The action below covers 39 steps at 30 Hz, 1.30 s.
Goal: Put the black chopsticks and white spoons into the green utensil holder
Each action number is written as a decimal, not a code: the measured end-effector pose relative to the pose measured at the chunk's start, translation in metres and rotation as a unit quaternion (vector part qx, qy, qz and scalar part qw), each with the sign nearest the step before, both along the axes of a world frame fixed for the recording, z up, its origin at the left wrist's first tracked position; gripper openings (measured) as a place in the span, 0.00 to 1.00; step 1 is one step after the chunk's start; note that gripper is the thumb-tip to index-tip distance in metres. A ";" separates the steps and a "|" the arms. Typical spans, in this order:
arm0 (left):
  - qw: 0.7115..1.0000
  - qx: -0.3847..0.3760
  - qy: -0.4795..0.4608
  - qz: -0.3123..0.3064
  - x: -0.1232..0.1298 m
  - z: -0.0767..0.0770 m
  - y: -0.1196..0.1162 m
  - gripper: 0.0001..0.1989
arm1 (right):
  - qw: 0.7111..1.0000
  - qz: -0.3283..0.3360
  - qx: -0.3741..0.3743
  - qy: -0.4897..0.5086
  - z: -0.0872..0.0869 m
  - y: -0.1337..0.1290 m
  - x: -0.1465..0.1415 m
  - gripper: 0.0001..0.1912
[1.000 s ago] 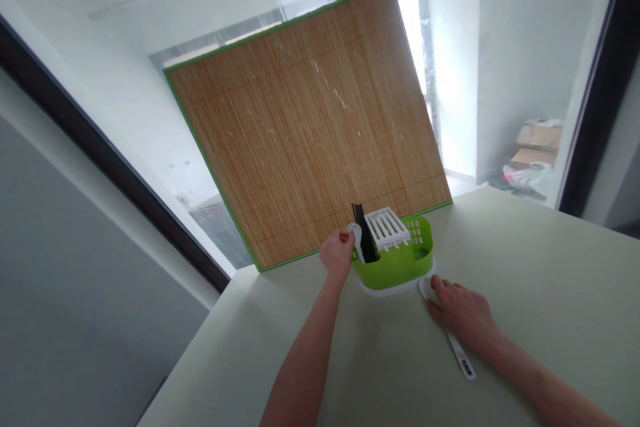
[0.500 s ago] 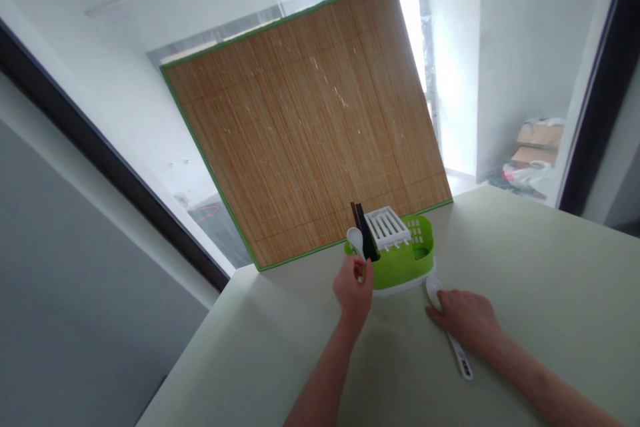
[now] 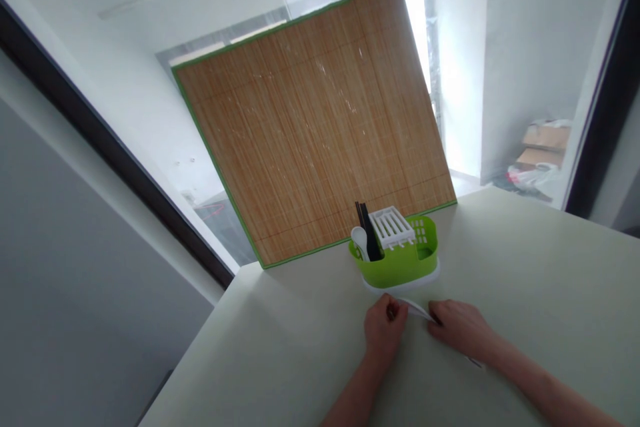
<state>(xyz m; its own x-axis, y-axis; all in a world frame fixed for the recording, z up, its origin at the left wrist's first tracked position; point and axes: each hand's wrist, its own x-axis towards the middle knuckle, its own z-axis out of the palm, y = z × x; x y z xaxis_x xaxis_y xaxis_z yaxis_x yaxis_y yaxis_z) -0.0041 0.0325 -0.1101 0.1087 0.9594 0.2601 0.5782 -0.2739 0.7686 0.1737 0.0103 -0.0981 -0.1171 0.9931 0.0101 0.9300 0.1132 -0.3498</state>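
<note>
A white spoon (image 3: 416, 307) is held low over the table between my two hands, bowl end to the left. My left hand (image 3: 385, 327) is closed, its fingertips pinching the bowl end. My right hand (image 3: 460, 325) grips the spoon around its neck and hides part of the handle, whose tip shows below the palm. Just beyond them stands a green utensil holder (image 3: 400, 270) with a white base. In its left part another white spoon (image 3: 360, 240) leans beside black chopsticks (image 3: 369, 230). A white slatted rack (image 3: 393, 227) is set in the middle.
Behind the holder a bamboo mat (image 3: 320, 133) with green edging leans against the window. The pale table (image 3: 280, 340) extends to both sides. Beyond the glass, cardboard boxes (image 3: 545, 140) and plastic bags lie at the right.
My left hand has let go of the spoon in the holder and come down right to the other spoon's bowl. That spoon has turned to lie more sideways in my right hand.
</note>
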 end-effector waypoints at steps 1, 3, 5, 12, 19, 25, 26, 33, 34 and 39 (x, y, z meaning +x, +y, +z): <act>1.000 -0.002 -0.007 -0.001 0.000 -0.001 0.000 0.14 | 1.000 0.011 0.003 0.008 -0.002 0.000 -0.001 0.06; 0.999 0.000 -0.033 0.005 -0.001 -0.001 -0.001 0.14 | 0.999 0.028 0.009 0.033 -0.004 0.002 -0.002 0.08; 0.998 0.008 -0.064 0.010 0.000 -0.001 -0.001 0.15 | 0.997 0.039 0.017 0.065 -0.004 0.005 -0.001 0.10; 0.989 0.028 -0.147 -0.020 0.003 0.002 -0.007 0.09 | 0.982 0.090 0.045 0.163 0.002 0.010 -0.006 0.16; 0.991 0.092 -0.097 0.009 0.002 0.012 -0.017 0.11 | 0.951 0.124 0.091 0.268 0.002 0.001 -0.016 0.20; 0.990 0.121 -0.064 0.043 0.003 0.019 -0.025 0.11 | 0.943 0.139 0.106 0.283 0.000 0.000 -0.019 0.22; 0.990 0.121 -0.063 0.044 0.003 0.020 -0.026 0.11 | 0.943 0.141 0.108 0.281 0.000 0.000 -0.020 0.23; 0.980 0.190 -0.042 0.043 -0.002 0.050 -0.025 0.10 | 0.950 0.150 0.093 0.257 0.004 -0.003 -0.022 0.18; 0.975 0.210 -0.046 0.061 -0.005 0.059 -0.021 0.11 | 0.952 0.148 0.090 0.252 0.005 -0.004 -0.022 0.16; 0.938 0.290 -0.134 0.135 -0.021 0.117 0.012 0.13 | 0.952 0.130 0.093 0.261 0.008 -0.008 -0.022 0.13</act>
